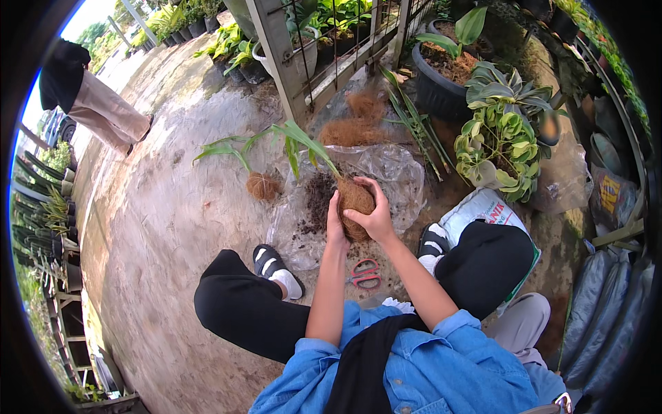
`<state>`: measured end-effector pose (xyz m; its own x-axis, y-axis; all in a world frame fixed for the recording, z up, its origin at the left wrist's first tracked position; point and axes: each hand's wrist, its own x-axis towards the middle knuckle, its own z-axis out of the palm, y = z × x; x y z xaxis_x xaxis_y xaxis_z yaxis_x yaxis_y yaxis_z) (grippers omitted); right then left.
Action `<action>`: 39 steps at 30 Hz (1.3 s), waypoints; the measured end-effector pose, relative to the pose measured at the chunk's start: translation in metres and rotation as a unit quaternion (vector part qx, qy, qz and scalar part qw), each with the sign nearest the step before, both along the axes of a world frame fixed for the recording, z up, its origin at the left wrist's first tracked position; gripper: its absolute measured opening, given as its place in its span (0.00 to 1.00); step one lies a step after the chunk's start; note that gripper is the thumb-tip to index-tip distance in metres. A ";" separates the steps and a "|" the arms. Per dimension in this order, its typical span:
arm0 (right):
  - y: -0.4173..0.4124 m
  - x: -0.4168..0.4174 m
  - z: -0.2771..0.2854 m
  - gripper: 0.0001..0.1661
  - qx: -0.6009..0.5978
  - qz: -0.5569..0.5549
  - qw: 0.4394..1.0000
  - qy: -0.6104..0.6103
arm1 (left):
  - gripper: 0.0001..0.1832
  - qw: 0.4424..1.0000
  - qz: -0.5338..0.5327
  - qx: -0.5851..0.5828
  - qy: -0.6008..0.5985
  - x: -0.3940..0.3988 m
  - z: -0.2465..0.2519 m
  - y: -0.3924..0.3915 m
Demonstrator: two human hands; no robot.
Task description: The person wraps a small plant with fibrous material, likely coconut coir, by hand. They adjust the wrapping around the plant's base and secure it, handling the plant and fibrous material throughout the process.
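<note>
A ball of brown coconut fibre (357, 199) with a long-leaved green plant (305, 139) rising from its top is held between both hands. My left hand (336, 222) presses its left side, and my right hand (375, 209) wraps its right side with the thumb across the front. Beneath lies a clear plastic sheet (403, 171) with dark soil (318, 199) on it. A smaller fibre ball (262, 186) with a leafy shoot rests on the concrete to the left. Loose coconut fibre (351, 132) lies beyond the sheet. Scissors with red handles (365, 274) lie near my body.
Cut leafy stems (421, 129) lie right of the fibre, near a black pot (442, 88) and a variegated potted plant (499, 145). A printed white sack (478, 212) is by my right foot. A metal gate (282, 57) stands ahead; another person (98, 98) stands far left.
</note>
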<state>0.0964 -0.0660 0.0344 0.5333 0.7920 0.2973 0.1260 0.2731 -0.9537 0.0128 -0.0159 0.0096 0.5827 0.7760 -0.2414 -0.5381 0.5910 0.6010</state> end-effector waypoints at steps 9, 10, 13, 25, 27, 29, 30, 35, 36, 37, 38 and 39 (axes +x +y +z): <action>0.001 0.001 -0.013 0.30 -0.074 -0.025 0.988 -0.136 | 0.23 0.998 -0.031 -0.042 -0.045 -0.009 -0.015 -0.003; 0.004 0.002 -0.011 0.30 -0.068 -0.015 0.988 -0.137 | 0.23 0.998 -0.024 -0.033 -0.043 -0.009 -0.017 -0.002; 0.006 0.000 -0.010 0.30 -0.049 0.007 0.991 -0.122 | 0.25 0.999 -0.023 -0.011 -0.024 -0.010 -0.025 0.002; 0.004 -0.009 0.001 0.35 -0.161 -0.059 0.946 0.274 | 0.17 0.939 0.329 0.002 0.100 -0.023 -0.017 0.026; 0.003 -0.036 -0.005 0.42 -0.210 -0.012 0.929 0.304 | 0.17 0.918 0.376 0.026 0.121 -0.019 -0.013 0.026; 0.004 -0.053 0.002 0.36 -0.223 0.036 0.895 0.385 | 0.17 0.899 0.415 0.061 0.129 -0.022 -0.022 0.027; 0.004 -0.055 0.002 0.33 -0.213 0.052 0.882 0.418 | 0.18 0.900 0.410 0.067 0.136 -0.018 -0.018 0.024; 0.007 -0.052 0.001 0.21 -0.095 0.074 0.853 0.507 | 0.17 0.912 0.381 0.080 0.128 -0.008 -0.007 0.012; 0.007 -0.048 0.001 0.21 -0.102 0.083 0.852 0.507 | 0.17 0.917 0.373 0.079 0.117 -0.007 -0.008 0.012; 0.007 -0.042 0.001 0.22 -0.109 0.091 0.850 0.507 | 0.17 0.922 0.364 0.078 0.106 -0.007 -0.010 0.013; 0.006 -0.037 0.001 0.22 -0.116 0.100 0.848 0.507 | 0.18 0.926 0.356 0.077 0.096 -0.006 -0.011 0.013; 0.006 -0.035 0.005 0.22 -0.126 0.098 0.851 0.500 | 0.18 0.932 0.344 0.077 0.087 -0.006 -0.011 0.012</action>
